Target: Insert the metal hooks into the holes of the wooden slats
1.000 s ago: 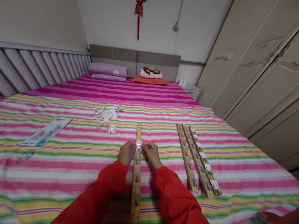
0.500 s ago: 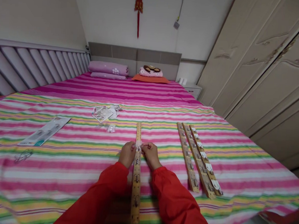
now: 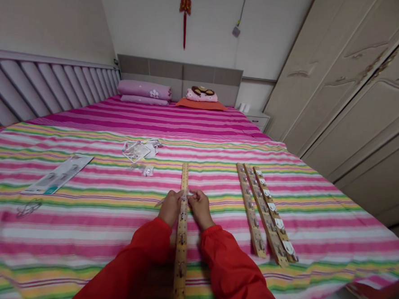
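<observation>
A long wooden strip [image 3: 181, 250] lies lengthwise before me on the striped sheet, carrying several small metal hooks along its near part. Its far part is bare wood with rows of holes. My left hand [image 3: 170, 207] is closed at the strip's left edge, fingertips by the farthest metal hook [image 3: 184, 197]. A thin pale piece [image 3: 159, 203] shows beside that hand; whether it is held I cannot tell. On the right edge, my right hand [image 3: 200, 208] pinches near the same hook, with a small whitish bit at its fingertips. What the fingers grip is mostly hidden.
To the right lie three more wooden strips with hooks [image 3: 251, 209]. On the left are a flat hook package [image 3: 61, 175], a wire-like metal item [image 3: 29, 207] and crumpled clear packaging [image 3: 140, 150]. A small clear packet [image 3: 147, 171] sits nearer. Wardrobe doors [image 3: 351, 91] stand at right.
The clear square seen standing over the strip between my fingertips no longer shows there. A whitish bit now shows at my right fingertips. Both hands stay at the same spot.
</observation>
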`<state>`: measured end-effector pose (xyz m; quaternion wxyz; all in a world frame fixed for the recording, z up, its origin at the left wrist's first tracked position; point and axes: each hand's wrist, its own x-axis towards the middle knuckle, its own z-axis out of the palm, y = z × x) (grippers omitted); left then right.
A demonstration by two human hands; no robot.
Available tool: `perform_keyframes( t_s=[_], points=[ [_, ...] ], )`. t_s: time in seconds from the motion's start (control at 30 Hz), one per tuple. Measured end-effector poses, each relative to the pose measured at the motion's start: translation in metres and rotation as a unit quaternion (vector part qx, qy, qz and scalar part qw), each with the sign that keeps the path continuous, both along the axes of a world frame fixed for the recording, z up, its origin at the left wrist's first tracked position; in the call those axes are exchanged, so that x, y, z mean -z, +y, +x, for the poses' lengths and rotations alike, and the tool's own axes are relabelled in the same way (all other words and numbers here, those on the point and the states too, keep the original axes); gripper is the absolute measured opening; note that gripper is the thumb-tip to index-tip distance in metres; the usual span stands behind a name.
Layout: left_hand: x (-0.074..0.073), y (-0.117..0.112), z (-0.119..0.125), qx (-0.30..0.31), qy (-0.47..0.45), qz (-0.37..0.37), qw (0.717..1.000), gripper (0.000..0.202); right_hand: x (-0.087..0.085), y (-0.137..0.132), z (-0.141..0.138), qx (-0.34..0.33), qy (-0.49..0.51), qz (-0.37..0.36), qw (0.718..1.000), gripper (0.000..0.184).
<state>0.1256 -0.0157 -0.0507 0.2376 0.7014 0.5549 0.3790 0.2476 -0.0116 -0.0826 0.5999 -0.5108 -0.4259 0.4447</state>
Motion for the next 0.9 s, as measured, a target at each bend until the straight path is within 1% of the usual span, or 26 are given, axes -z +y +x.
perform_keyframes(
  t_s=[0.1,0.17,0.23,0.33,0.43,0.5,0.57,0.67,0.73,0.8,0.83,0.9],
  points=[
    [0.000,-0.001,0.000,0.026,0.025,-0.013,0.999,0.025,0.000,-0.004,0.002,-0.019,-0.128,0.046,0.991,0.030],
    [0.001,0.000,0.000,0.036,0.037,-0.018,0.998,0.025,0.000,-0.006,0.002,-0.024,-0.225,0.072,0.971,0.031],
    [0.003,0.000,0.001,0.039,0.050,-0.021,0.998,0.024,0.001,-0.007,0.002,-0.024,-0.296,0.081,0.952,0.033],
    [0.007,0.002,0.003,0.027,0.083,-0.022,0.996,0.024,0.001,-0.006,0.000,-0.035,-0.343,0.075,0.936,0.035],
    [0.009,0.004,0.006,0.014,0.110,-0.027,0.994,0.025,0.000,-0.004,-0.001,-0.042,-0.361,0.065,0.929,0.035],
    [0.007,0.004,0.007,0.011,0.113,-0.035,0.993,0.025,-0.001,-0.005,0.000,-0.038,-0.359,0.061,0.931,0.036],
    [0.004,0.002,0.007,0.012,0.107,-0.034,0.994,0.026,-0.002,-0.007,0.002,-0.040,-0.336,0.069,0.938,0.036],
    [-0.001,-0.003,0.002,0.011,0.076,-0.006,0.997,0.027,-0.004,-0.011,0.008,-0.054,-0.253,0.099,0.961,0.038],
    [-0.004,-0.007,-0.007,-0.006,0.030,0.013,0.999,0.030,-0.003,-0.014,0.010,-0.064,-0.184,0.091,0.977,0.043],
    [-0.007,-0.011,-0.020,-0.038,-0.038,0.021,0.998,0.030,-0.001,-0.014,0.011,-0.070,-0.125,0.054,0.988,0.053],
    [-0.008,-0.012,-0.028,-0.054,-0.074,0.019,0.996,0.029,0.000,-0.014,0.011,-0.071,-0.101,0.036,0.992,0.057],
    [-0.010,-0.014,-0.045,-0.089,-0.118,0.018,0.989,0.027,0.002,-0.013,0.010,-0.069,-0.061,0.014,0.996,0.065]
  ],
)
